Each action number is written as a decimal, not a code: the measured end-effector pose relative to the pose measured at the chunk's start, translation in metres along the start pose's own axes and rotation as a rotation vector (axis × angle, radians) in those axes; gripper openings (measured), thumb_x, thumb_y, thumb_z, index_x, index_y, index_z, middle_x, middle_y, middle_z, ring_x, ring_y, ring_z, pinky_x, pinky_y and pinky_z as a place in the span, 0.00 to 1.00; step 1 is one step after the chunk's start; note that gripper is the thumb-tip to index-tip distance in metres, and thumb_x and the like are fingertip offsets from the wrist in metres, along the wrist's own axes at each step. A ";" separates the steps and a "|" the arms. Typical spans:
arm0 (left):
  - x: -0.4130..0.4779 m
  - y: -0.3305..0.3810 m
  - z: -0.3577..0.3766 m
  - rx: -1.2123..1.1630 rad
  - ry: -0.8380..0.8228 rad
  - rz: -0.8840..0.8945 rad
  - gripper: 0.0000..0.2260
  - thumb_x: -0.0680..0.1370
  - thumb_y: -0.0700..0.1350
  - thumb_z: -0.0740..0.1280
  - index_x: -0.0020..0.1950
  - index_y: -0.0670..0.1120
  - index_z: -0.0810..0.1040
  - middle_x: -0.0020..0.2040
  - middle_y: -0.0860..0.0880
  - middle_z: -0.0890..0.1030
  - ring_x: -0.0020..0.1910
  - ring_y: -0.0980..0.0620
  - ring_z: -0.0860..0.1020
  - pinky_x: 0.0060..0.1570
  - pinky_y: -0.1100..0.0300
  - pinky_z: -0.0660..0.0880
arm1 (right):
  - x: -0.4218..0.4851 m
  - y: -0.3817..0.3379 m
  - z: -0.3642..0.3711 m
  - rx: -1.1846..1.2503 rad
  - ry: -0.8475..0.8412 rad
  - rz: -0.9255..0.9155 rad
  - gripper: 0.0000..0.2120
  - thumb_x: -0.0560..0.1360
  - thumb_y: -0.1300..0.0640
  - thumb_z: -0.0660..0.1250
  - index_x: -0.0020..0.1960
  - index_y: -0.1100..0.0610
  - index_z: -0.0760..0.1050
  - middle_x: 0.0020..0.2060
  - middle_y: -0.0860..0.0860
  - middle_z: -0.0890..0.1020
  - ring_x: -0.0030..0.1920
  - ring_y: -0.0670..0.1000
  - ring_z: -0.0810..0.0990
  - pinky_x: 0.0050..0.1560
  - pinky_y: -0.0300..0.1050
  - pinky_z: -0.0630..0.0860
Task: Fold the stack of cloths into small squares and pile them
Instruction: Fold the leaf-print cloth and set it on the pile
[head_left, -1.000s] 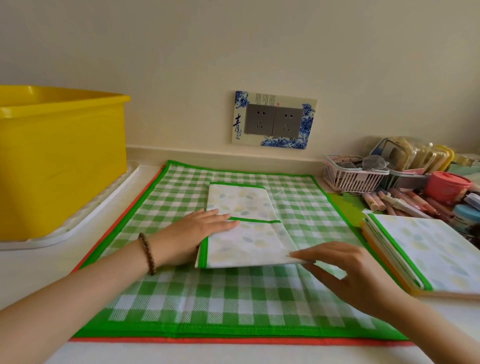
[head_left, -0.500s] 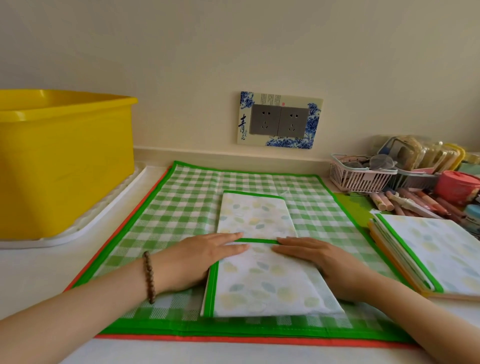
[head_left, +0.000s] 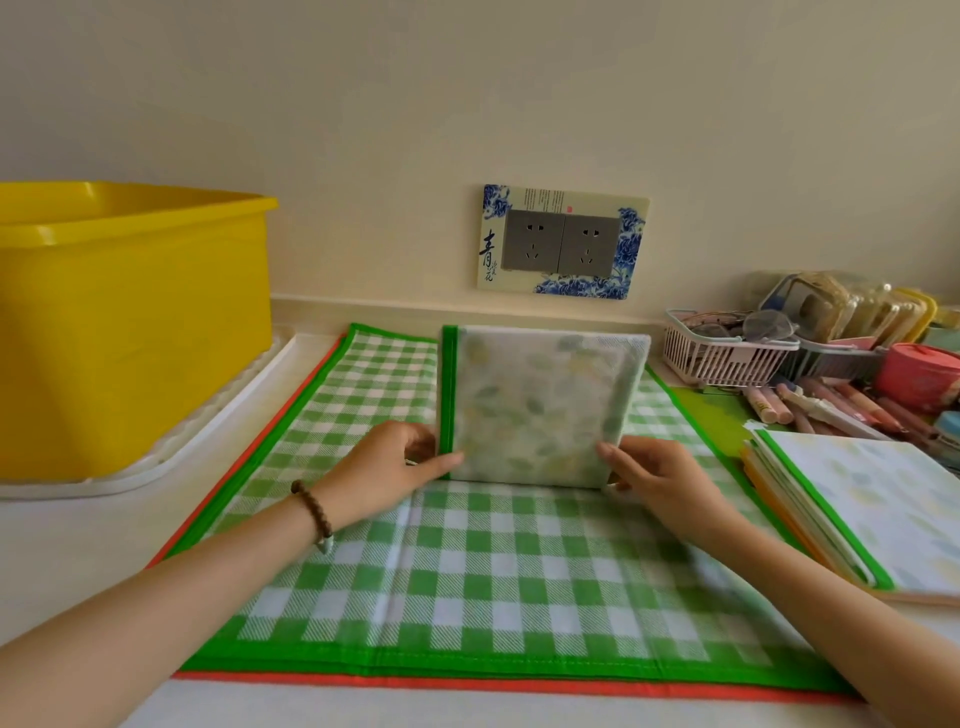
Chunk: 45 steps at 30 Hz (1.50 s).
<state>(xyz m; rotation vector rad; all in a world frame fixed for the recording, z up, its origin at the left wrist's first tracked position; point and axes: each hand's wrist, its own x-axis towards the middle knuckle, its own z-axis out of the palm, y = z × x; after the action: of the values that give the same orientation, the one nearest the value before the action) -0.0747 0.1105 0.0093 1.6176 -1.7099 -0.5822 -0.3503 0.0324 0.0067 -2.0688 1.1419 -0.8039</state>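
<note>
The only writing large enough to read is on the wall socket plate (head_left: 562, 241) at 12 o'clock: a big brush-written 青 on its left side, with smaller characters beside it and a block of fine print along the top, all too small to make out. Blue flowers fill its corners.

The folded cloth (head_left: 540, 410) stands upright at the centre, its lower edge touching the green checked cloth (head_left: 493, 587) spread on the counter (head_left: 52, 561). It is a near-square, white with faint green and yellow leaf spots, and has a green band down its left edge.

The left grip (head_left: 384, 467), with a bead bracelet (head_left: 314, 512) on the wrist, pinches the lower left corner over the green band. The right grip (head_left: 660, 478) pinches the lower right corner.

At 3 o'clock lies a pile (head_left: 872, 509) of flat cloths with the same leaf print on top and green and orange edges showing below. A yellow tub (head_left: 130, 322) sits on a white tray (head_left: 208, 441) at 9 o'clock, and a white basket (head_left: 722, 358) at 2 o'clock.
</note>
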 end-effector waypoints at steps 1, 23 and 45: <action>0.003 -0.001 0.001 -0.050 0.017 -0.014 0.05 0.74 0.49 0.69 0.46 0.49 0.81 0.42 0.55 0.84 0.40 0.63 0.81 0.45 0.67 0.77 | 0.004 0.002 0.001 0.024 0.013 0.031 0.21 0.71 0.39 0.63 0.45 0.56 0.80 0.37 0.53 0.84 0.40 0.55 0.82 0.48 0.55 0.80; 0.050 0.003 0.006 0.324 -0.025 0.003 0.24 0.82 0.53 0.52 0.77 0.47 0.54 0.76 0.49 0.57 0.74 0.52 0.58 0.71 0.58 0.57 | 0.047 -0.013 0.025 -0.243 0.260 0.057 0.12 0.75 0.52 0.67 0.58 0.52 0.73 0.57 0.50 0.74 0.47 0.47 0.76 0.45 0.39 0.70; 0.102 -0.010 0.036 0.735 -0.084 -0.080 0.20 0.83 0.50 0.45 0.74 0.47 0.57 0.70 0.45 0.62 0.68 0.47 0.60 0.65 0.54 0.60 | 0.092 -0.021 0.085 -0.682 -0.300 -0.006 0.24 0.82 0.49 0.41 0.77 0.52 0.45 0.77 0.48 0.47 0.76 0.48 0.44 0.74 0.49 0.41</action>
<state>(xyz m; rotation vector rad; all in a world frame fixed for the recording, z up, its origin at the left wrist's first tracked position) -0.0917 0.0038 -0.0033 2.1845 -2.0679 -0.0351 -0.2354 -0.0189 -0.0103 -2.6183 1.3539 -0.0767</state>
